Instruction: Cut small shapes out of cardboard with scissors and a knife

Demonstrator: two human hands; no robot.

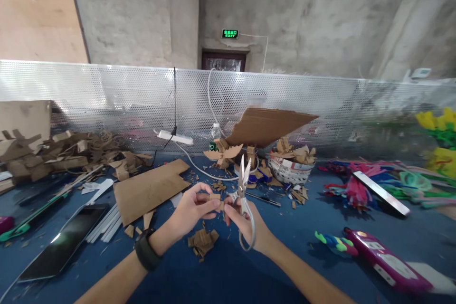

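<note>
Cardboard piece point(214, 197), pinched narrowly by left hand point(190, 210), right hand point(259, 231) holding scissors point(242, 189), points upward

Small cardboard piece point(214, 197), upright scissors point(242, 188)

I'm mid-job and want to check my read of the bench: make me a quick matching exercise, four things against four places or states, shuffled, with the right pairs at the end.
Things
1. Scissors
2. Small cardboard piece
3. Power strip
4. Basket

Places or states
A. Filled with cardboard scraps
B. At the right hand, blades pointing up
C. White, by the perforated panel
D. Pinched in the fingertips of the left hand

Right pairs: 1-B, 2-D, 3-C, 4-A
</note>
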